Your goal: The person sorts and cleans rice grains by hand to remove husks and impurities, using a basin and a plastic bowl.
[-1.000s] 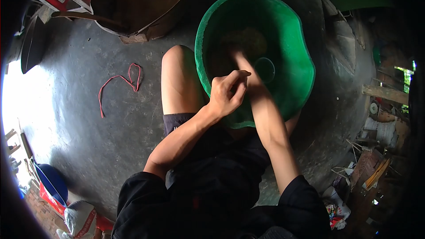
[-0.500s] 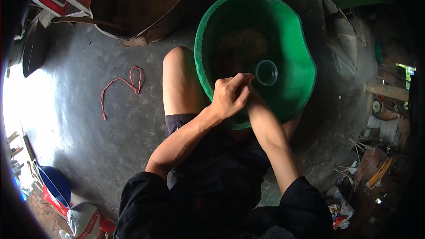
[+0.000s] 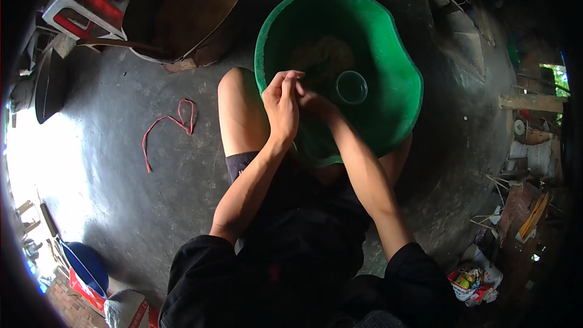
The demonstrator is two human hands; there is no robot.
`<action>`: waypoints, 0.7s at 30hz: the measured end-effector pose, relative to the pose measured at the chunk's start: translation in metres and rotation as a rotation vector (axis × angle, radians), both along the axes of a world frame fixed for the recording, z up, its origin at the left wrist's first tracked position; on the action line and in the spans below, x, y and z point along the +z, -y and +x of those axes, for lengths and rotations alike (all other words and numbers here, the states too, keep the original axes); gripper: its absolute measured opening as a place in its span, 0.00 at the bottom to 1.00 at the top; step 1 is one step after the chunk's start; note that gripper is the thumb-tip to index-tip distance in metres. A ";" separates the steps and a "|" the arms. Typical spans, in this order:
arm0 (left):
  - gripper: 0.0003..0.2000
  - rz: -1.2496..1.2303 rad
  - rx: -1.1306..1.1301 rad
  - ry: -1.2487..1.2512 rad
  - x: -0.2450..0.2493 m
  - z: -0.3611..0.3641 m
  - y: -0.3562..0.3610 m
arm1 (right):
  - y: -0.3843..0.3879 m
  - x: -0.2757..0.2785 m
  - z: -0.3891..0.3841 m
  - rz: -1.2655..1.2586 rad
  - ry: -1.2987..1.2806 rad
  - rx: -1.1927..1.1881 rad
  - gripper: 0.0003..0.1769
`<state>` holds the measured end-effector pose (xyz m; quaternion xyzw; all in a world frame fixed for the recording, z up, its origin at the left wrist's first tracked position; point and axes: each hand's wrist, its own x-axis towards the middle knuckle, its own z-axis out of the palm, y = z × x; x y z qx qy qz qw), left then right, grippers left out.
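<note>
A large green tub (image 3: 398, 97) stands between the person's knees, with a brownish heap (image 3: 325, 56) at its bottom and a round clear container (image 3: 351, 87) near its middle. Over the tub's left side is my left hand (image 3: 283, 100), its fingers bent and pressed together; anything between them is hidden. My right hand (image 3: 313, 102) is right beside it, lower and in shadow inside the tub, and its fingers cannot be made out.
A wide pan (image 3: 228, 21) with brown contents and a wooden handle is at the upper left, beside a red and white stool (image 3: 91, 0). A red cord (image 3: 159, 120) lies on the floor. A blue basin (image 3: 88, 267) is at lower left.
Both hands have moved left, off the front of the clear container. My right hand, hidden behind the left before, now shows partly beside it. The whole view has shifted slightly.
</note>
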<state>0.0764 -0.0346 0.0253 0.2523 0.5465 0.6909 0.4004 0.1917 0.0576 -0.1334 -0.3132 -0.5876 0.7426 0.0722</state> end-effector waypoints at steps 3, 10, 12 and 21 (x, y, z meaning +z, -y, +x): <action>0.14 0.008 0.184 0.354 -0.004 0.009 -0.006 | 0.002 0.070 0.007 -0.147 0.256 0.011 0.13; 0.19 -0.058 0.099 1.088 -0.019 0.054 0.003 | 0.028 0.170 0.012 -0.407 -0.161 -0.419 0.20; 0.22 -0.030 -0.038 1.267 -0.011 0.072 0.013 | 0.040 0.181 0.011 -0.325 -0.178 -0.501 0.20; 0.10 0.172 -0.214 1.335 -0.026 0.081 0.023 | 0.063 0.188 0.024 0.251 -0.080 -0.571 0.19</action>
